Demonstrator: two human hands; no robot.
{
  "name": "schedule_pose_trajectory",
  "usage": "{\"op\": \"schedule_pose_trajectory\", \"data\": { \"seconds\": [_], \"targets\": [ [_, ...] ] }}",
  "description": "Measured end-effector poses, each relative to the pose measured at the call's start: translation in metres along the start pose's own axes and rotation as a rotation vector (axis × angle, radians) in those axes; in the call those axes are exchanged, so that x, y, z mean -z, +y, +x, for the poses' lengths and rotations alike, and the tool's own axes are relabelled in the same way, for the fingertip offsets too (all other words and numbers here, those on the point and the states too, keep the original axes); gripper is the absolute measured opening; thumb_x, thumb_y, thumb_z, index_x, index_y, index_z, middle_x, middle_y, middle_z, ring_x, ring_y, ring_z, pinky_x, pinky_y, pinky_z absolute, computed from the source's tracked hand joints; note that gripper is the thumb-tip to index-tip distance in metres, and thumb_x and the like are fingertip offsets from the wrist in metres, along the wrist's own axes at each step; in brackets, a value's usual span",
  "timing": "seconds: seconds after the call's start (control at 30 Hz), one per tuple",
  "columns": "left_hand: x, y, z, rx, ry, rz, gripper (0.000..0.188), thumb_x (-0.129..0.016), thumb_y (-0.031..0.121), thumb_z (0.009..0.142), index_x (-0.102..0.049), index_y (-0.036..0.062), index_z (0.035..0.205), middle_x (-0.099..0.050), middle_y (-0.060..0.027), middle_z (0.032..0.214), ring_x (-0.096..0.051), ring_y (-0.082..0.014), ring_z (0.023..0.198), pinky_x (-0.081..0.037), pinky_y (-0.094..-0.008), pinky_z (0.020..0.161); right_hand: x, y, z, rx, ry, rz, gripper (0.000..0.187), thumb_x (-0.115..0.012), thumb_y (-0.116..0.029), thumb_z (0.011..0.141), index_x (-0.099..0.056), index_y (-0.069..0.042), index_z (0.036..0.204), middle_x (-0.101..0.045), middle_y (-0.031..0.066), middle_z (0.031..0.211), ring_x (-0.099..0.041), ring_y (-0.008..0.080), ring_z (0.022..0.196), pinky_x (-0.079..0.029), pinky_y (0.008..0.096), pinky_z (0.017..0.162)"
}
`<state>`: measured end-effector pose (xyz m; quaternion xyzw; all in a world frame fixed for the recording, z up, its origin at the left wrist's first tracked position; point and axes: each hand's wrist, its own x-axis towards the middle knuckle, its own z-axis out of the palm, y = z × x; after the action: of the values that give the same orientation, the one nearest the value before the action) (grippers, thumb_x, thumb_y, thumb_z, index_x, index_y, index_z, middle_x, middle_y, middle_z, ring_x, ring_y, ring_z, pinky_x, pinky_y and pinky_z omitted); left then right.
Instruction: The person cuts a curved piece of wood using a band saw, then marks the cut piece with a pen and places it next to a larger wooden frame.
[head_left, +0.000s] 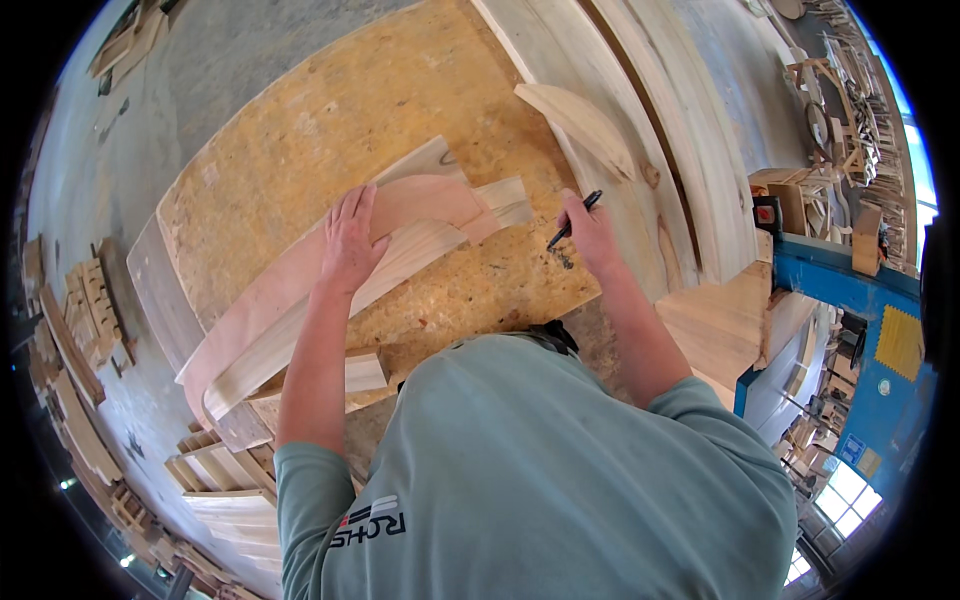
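My left hand lies flat on a long, curved, pinkish thin template, its fingers stretched out. Under and beside the template is a pale wooden board, whose ends show past the template's edges. My right hand is closed round a black marker pen, held over the worktable to the right of the template's end. The pen's tip points down toward the yellowish tabletop, apart from the board. Dark smudges mark the surface near that tip.
Long pale planks run along the table's right side, with a curved wooden offcut lying on them. A small wood block sits by my left forearm. Stacked wood pieces stand at lower left; a blue machine frame is at right.
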<state>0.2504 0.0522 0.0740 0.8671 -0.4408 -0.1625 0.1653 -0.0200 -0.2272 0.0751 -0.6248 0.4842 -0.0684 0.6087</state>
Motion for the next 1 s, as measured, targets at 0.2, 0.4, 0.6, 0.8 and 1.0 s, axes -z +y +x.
{"op": "schedule_pose_trajectory", "data": {
  "seconds": [0.2, 0.4, 0.6, 0.8, 1.0],
  "targets": [
    [-0.001, 0.001, -0.002, -0.008, 0.006, 0.022, 0.090, -0.081, 0.017, 0.079, -0.036, 0.0069, 0.157, -0.044, -0.0155, 0.152, -0.039, -0.0361, 0.144, -0.031, -0.0497, 0.121, -0.015, -0.002, -0.002, -0.037, -0.028, -0.064, 0.056, -0.060, -0.051, 0.099, -0.065, -0.001, 0.075, -0.060, 0.0046, 0.069, -0.056, 0.0140, 0.065, -0.045, 0.0319, 0.061],
    [-0.003, -0.002, -0.001, -0.027, 0.026, 0.026, 0.090, -0.081, 0.017, 0.079, -0.036, 0.0067, 0.156, -0.044, -0.0168, 0.152, -0.040, -0.0375, 0.142, -0.032, -0.0494, 0.120, -0.016, 0.024, 0.003, -0.046, -0.059, -0.049, 0.058, -0.058, -0.054, 0.100, -0.066, -0.001, 0.075, -0.060, 0.0045, 0.068, -0.057, 0.0144, 0.064, -0.045, 0.0322, 0.059],
    [-0.002, 0.000, -0.001, -0.018, 0.027, 0.012, 0.089, -0.081, 0.018, 0.079, -0.038, 0.0071, 0.156, -0.045, -0.0148, 0.152, -0.041, -0.0352, 0.143, -0.032, -0.0492, 0.121, -0.011, 0.018, -0.007, -0.056, -0.115, -0.023, 0.059, -0.055, -0.053, 0.102, -0.066, -0.002, 0.076, -0.059, 0.0039, 0.067, -0.054, 0.0128, 0.064, -0.044, 0.0306, 0.060],
    [-0.002, 0.000, -0.001, -0.002, 0.027, 0.027, 0.089, -0.081, 0.018, 0.079, -0.038, 0.0074, 0.156, -0.045, -0.0142, 0.153, -0.040, -0.0349, 0.144, -0.031, -0.0493, 0.122, -0.023, -0.007, -0.026, 0.114, -0.252, -0.003, 0.047, -0.059, -0.042, 0.104, -0.068, -0.001, 0.083, -0.060, 0.0039, 0.070, -0.056, 0.0116, 0.064, -0.045, 0.0291, 0.059],
    [-0.001, 0.000, -0.002, 0.004, 0.019, 0.019, 0.088, -0.082, 0.019, 0.079, -0.039, 0.0078, 0.155, -0.045, -0.0139, 0.153, -0.039, -0.0344, 0.144, -0.031, -0.0491, 0.122, -0.032, -0.011, -0.018, 0.106, -0.100, -0.083, 0.038, -0.066, -0.037, 0.101, -0.067, -0.001, 0.091, -0.061, 0.0022, 0.074, -0.057, 0.0113, 0.071, -0.046, 0.0297, 0.064]
  ]
}}
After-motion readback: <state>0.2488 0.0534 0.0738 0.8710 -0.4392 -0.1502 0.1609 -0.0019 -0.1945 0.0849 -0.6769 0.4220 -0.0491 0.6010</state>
